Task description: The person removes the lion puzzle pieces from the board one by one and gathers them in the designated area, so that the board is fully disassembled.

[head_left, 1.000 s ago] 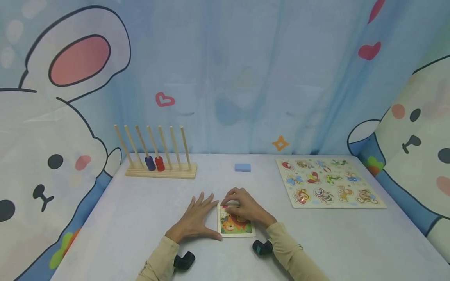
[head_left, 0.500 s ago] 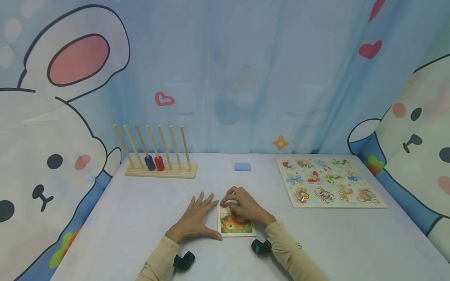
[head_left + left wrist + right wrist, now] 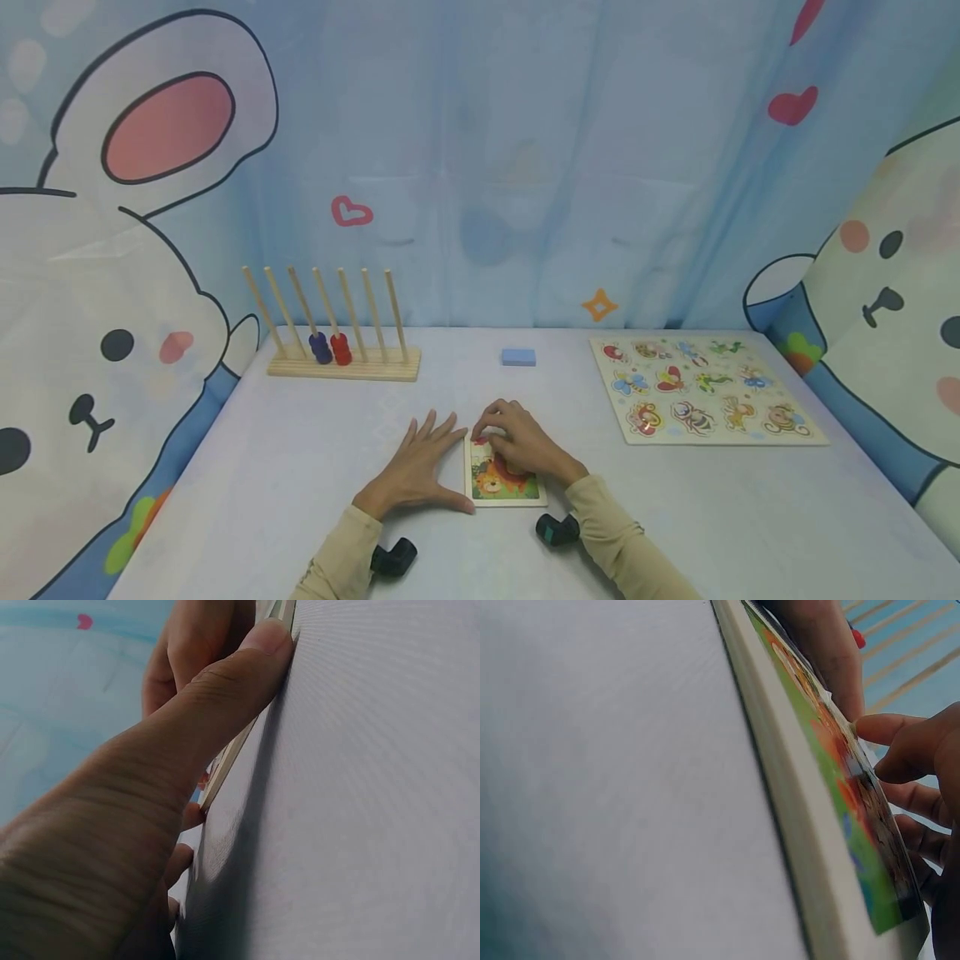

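Note:
A small wooden picture puzzle (image 3: 498, 482) with a pale border and a lion-like picture lies flat before me. At its left side my left hand (image 3: 416, 468) spreads its straight fingers, thumb against the lower left corner and a fingertip at the upper left. My right hand (image 3: 527, 440) lies over the upper part, fingers bent, hiding much of the picture. In the right wrist view its thumb and index fingertips (image 3: 889, 766) touch down near the far edge, slightly apart; I cannot tell whether they pinch a piece.
Behind, to the left, a wooden peg abacus (image 3: 341, 373) carries blue and red beads. A blue block (image 3: 518, 357) lies at the back middle. On the right is an insect-and-animal puzzle board (image 3: 708, 390). Dark wrist cameras (image 3: 393, 557) hang under both forearms.
The right thumb and fingers shift slightly over the puzzle's upper left part. The left hand and the puzzle stay in place.

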The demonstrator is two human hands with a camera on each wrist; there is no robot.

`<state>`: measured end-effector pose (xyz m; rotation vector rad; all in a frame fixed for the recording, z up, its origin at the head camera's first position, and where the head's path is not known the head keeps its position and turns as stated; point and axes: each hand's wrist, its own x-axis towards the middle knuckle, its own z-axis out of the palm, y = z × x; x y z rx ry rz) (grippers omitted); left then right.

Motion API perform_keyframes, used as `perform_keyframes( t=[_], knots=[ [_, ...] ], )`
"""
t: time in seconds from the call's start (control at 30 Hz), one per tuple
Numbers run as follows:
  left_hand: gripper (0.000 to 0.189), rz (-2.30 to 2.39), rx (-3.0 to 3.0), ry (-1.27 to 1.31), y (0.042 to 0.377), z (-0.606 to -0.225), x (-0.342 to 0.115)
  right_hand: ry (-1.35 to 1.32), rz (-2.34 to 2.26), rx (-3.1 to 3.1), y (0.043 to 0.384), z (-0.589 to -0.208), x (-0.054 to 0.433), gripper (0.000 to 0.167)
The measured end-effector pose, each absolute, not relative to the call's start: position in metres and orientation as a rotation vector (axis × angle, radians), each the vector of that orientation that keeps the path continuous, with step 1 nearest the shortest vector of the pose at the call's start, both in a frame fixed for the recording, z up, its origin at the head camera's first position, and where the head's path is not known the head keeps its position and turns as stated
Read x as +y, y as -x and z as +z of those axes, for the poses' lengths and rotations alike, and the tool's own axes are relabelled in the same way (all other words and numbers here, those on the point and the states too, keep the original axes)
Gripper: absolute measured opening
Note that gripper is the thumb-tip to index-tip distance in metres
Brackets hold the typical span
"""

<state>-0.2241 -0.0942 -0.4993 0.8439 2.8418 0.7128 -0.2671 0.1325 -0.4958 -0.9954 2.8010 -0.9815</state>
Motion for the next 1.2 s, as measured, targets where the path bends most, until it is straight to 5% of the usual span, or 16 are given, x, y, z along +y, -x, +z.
perform_keyframes(
  t=[1.2],
  knots=[
    [0.108, 0.709, 2.835, -0.832, 0.2226, -0.4971, -0.0948, 1.066, -0.908, 2.834, 0.2693, -0.4958, 0.1334, 0.036]
  ],
)
